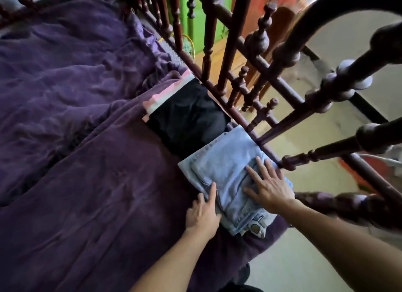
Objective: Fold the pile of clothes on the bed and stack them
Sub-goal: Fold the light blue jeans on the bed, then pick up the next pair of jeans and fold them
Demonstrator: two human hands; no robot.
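Observation:
Folded light-blue jeans (226, 161) lie on the purple bedspread (97, 193) near the bed's corner, their waistband button toward me. My right hand (268, 186) lies flat on top of them with its fingers spread. At the jeans' left edge is my left hand (203, 212); its index finger points along the fold and touches the denim. A folded black garment (187, 119) sits just beyond the jeans, and a pink and white striped cloth (168, 92) shows at its far edge.
A dark turned-wood bed rail (250, 126) runs diagonally along the right side of the clothes, with thick posts close to my right arm. Past it are a pale floor (304, 259) and a racket (187, 45). The rumpled purple bedspread spreads to the left.

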